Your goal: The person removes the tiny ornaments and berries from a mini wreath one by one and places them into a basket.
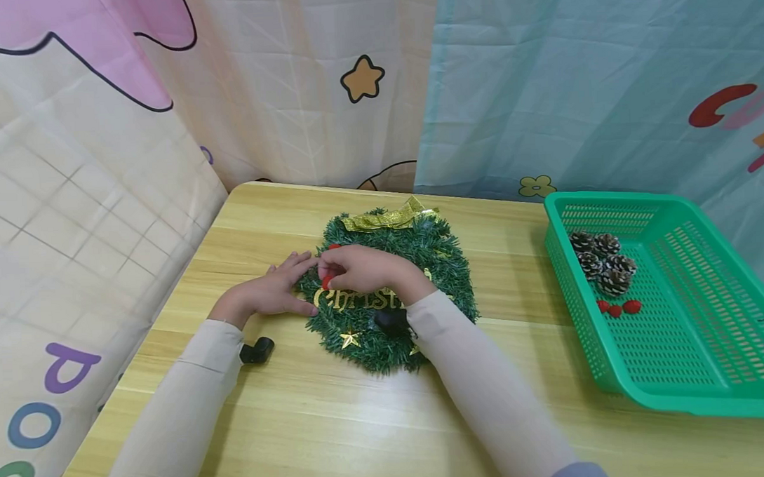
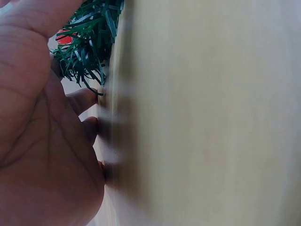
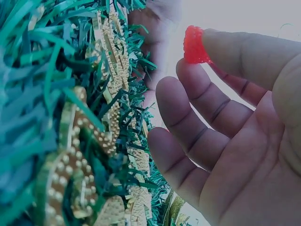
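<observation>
A green tinsel wreath (image 1: 376, 354) lies on the wooden table, with gold lettering (image 1: 343, 300), a gold star (image 1: 350, 339) and a gold ribbon (image 1: 388, 219) at its far side. Over its left part, my right hand (image 1: 365, 267) pinches a red raspberry-like berry (image 3: 193, 44) between thumb and fingertip, apart from the tinsel in the right wrist view. My left hand (image 1: 273, 290) rests at the wreath's left edge, fingers fairly straight and thumb spread. Another red berry (image 1: 334, 246) shows on the wreath, just beyond my right hand. My right forearm hides part of the lettering.
At the right stands a green plastic basket (image 1: 637, 398) holding several frosted pine cones (image 1: 614, 279) and several red berries (image 1: 632, 306). Printed curtains (image 1: 327, 128) hang behind and left of the table (image 1: 325, 423).
</observation>
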`<state>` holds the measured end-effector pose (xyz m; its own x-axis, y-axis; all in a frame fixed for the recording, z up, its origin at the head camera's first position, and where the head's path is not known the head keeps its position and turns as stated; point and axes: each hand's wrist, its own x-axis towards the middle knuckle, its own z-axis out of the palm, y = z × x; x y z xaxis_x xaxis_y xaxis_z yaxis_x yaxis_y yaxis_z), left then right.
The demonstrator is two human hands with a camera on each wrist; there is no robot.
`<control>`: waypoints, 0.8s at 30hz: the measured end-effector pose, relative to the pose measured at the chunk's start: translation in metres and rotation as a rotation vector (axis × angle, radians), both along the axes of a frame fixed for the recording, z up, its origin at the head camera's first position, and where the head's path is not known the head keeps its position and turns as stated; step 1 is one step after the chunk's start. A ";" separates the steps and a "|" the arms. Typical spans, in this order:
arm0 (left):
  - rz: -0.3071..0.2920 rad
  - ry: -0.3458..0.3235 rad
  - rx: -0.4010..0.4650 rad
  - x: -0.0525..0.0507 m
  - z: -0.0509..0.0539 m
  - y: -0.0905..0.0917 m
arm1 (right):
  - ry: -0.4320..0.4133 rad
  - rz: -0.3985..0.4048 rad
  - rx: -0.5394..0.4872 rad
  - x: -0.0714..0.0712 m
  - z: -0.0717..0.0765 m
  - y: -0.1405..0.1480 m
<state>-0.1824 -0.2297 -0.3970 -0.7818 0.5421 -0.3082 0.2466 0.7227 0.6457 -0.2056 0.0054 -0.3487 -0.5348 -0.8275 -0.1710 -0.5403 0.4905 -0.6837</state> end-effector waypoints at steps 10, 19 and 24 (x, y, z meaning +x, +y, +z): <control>-0.004 -0.003 -0.002 -0.001 -0.001 0.000 | 0.029 -0.022 -0.036 0.003 -0.001 0.005; -0.010 0.015 -0.001 -0.003 -0.001 0.000 | 0.041 -0.052 -0.050 0.008 0.007 0.014; -0.013 0.025 -0.012 -0.003 -0.002 0.000 | 0.040 -0.054 -0.060 0.011 0.011 0.019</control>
<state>-0.1851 -0.2299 -0.3993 -0.7824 0.5485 -0.2950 0.2717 0.7269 0.6307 -0.1945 0.0249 -0.3374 -0.5844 -0.8053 -0.0997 -0.5416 0.4786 -0.6911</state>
